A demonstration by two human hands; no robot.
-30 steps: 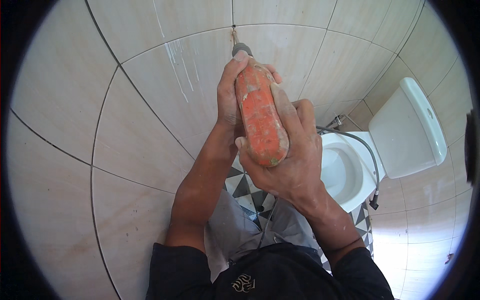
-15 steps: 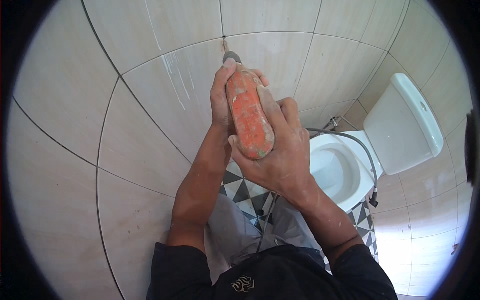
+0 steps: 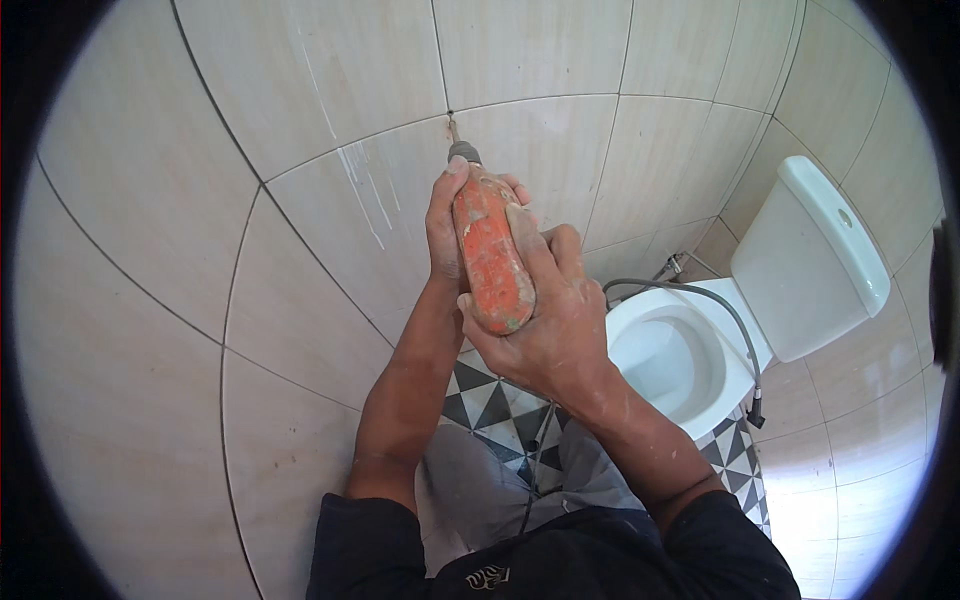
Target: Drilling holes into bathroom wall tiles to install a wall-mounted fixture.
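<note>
A worn, dusty orange-red power drill (image 3: 493, 262) points away from me at the tiled wall. Its dark grey chuck (image 3: 464, 151) carries a thin bit (image 3: 455, 130), whose tip is at or very near a small dark spot (image 3: 450, 114) where the tile joints meet; contact is hard to judge. My left hand (image 3: 445, 222) is closed around the front of the drill from the left, thumb beside the chuck. My right hand (image 3: 556, 318) grips the rear from the right, its thumb at the back end. The drill's underside and trigger are hidden.
A white toilet (image 3: 672, 365) with its cistern (image 3: 812, 262) stands to the right. A grey hose (image 3: 705, 292) lies across its rim. White drips (image 3: 366, 195) streak the wall left of the drill. A cable (image 3: 541, 445) hangs between my legs above the patterned floor (image 3: 482, 402).
The wall, toilet and drill all sit lower in the picture, as the view has shifted. Both hands keep their hold, and the bit remains at the same tile joint.
</note>
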